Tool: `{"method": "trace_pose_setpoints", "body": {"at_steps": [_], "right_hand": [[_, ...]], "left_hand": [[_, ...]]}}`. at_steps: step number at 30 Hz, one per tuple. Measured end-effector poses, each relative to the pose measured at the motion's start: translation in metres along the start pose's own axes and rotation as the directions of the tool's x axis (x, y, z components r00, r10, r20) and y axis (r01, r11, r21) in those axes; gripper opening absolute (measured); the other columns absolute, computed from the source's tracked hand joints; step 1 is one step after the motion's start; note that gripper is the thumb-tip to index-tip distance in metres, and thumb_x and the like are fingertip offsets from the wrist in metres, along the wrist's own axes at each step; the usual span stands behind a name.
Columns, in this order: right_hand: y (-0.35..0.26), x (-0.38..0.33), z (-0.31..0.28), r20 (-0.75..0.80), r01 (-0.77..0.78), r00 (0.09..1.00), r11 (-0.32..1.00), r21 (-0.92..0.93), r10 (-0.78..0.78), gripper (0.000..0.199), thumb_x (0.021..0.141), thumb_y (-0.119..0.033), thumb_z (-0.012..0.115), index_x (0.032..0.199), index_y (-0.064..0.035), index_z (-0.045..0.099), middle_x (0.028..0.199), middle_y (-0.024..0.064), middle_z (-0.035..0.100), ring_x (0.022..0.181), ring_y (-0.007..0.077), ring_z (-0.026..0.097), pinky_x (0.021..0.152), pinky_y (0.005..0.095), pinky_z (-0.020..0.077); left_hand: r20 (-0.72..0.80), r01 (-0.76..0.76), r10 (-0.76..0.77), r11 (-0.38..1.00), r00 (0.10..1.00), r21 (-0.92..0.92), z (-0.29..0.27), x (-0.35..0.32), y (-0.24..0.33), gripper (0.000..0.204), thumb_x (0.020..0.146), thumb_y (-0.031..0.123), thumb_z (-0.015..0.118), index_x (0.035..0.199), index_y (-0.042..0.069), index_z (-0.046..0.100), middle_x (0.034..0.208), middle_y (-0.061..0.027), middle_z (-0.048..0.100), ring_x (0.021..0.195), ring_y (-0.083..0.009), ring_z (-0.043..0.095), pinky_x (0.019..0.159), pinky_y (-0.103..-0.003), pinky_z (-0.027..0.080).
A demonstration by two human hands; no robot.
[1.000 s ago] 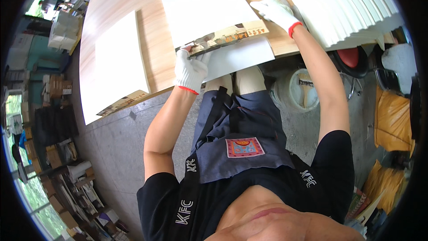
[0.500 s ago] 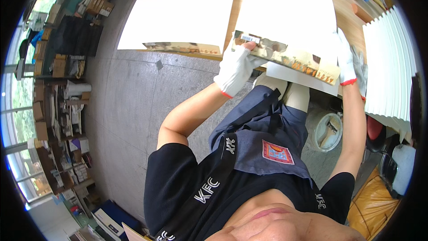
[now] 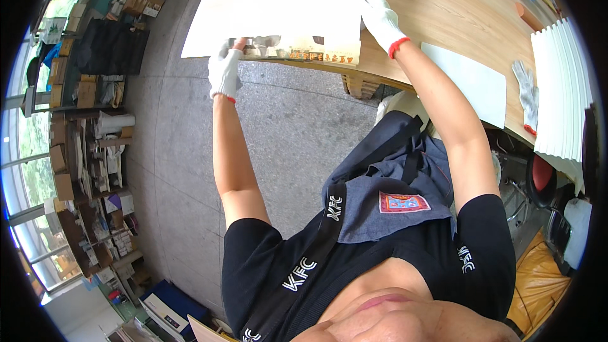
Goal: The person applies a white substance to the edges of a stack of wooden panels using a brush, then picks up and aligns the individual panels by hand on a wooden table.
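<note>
A large, overexposed white sheet [image 3: 297, 0] with a brown and cream printed strip [image 3: 310, 49] along its near edge lies at the far left end of the wooden table. My left hand [image 3: 224, 71], in a white glove with a red cuff, pinches its near left corner, thumb on top. At the sheet's right edge my right hand [image 3: 381, 20], gloved alike, grips with the thumb over the white face and the fingers along the side. Whatever lies beneath the sheet is mostly hidden.
A plain white paper [image 3: 468, 82] lies on the wooden table [image 3: 437, 6] near its front edge. Right of it are a loose glove [image 3: 525, 94] and a tall row of white sheets [image 3: 560, 88]. Shelves with boxes [image 3: 95, 171] line the left side, across a grey floor [image 3: 183, 171].
Both hands have carried the printed sheet leftward, over the similar sheet lying there. Bare tabletop, the plain white paper and the loose glove now show on the right.
</note>
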State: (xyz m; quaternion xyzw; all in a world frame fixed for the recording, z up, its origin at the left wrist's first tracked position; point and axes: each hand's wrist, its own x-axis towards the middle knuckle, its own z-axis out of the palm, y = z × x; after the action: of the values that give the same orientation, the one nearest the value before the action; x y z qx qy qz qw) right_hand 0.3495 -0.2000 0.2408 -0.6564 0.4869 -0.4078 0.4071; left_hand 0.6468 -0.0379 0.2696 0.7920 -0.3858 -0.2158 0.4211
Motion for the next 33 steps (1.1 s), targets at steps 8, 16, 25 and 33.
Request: {"method": "trace_pose_setpoints", "body": {"at_steps": [8, 16, 25, 33], "right_hand": [[0.018, 0.015, -0.019, 0.14, -0.012, 0.986, 0.885, -0.466, 0.087, 0.054, 0.099, -0.058, 0.053, 0.126, -0.0109, 0.054, 0.124, 0.0143, 0.066, 0.113, 0.0281, 0.062, 0.095, 0.0395, 0.0474], [0.0, 0.012, -0.029, 0.237, 0.015, 0.961, 0.832, -0.555, 0.14, 0.053, 0.099, -0.057, 0.052, 0.125, -0.0111, 0.055, 0.12, 0.0156, 0.07, 0.109, 0.0341, 0.067, 0.093, 0.0437, 0.0505], [-0.023, 0.003, -0.028, 0.21, -0.113, 0.942, 0.835, -0.538, 0.263, 0.058, 0.1, -0.057, 0.046, 0.126, -0.0055, 0.056, 0.125, 0.0243, 0.067, 0.116, 0.0394, 0.065, 0.099, 0.047, 0.0503], [-0.022, -0.005, -0.026, 0.203, -0.037, 0.968, 0.888, -0.458, 0.145, 0.056, 0.099, -0.049, 0.047, 0.125, -0.0018, 0.061, 0.126, 0.0228, 0.068, 0.118, 0.038, 0.065, 0.099, 0.046, 0.0513]], "left_hand": [[0.014, -0.08, 0.079, 0.992, 0.997, 0.097, 0.013, 0.016, -0.026, 0.068, 0.087, 0.046, 0.077, 0.137, 0.001, 0.063, 0.121, -0.0171, 0.071, 0.109, -0.0249, 0.068, 0.097, -0.034, 0.05], [-0.01, -0.086, 0.086, 0.996, 0.996, 0.018, 0.015, 0.011, -0.023, 0.068, 0.088, 0.038, 0.076, 0.141, -0.002, 0.059, 0.115, -0.0142, 0.073, 0.108, -0.0208, 0.067, 0.102, -0.032, 0.046], [0.048, -0.076, 0.077, 0.997, 0.996, -0.01, 0.014, 0.03, -0.04, 0.073, 0.087, 0.039, 0.08, 0.143, -0.001, 0.057, 0.136, -0.0185, 0.064, 0.126, -0.0266, 0.059, 0.11, -0.035, 0.042], [0.181, -0.072, 0.076, 0.997, 0.981, -0.028, 0.006, 0.056, -0.058, 0.073, 0.091, 0.037, 0.077, 0.146, -0.004, 0.052, 0.131, -0.0155, 0.067, 0.121, -0.0209, 0.059, 0.107, -0.031, 0.042]]}}
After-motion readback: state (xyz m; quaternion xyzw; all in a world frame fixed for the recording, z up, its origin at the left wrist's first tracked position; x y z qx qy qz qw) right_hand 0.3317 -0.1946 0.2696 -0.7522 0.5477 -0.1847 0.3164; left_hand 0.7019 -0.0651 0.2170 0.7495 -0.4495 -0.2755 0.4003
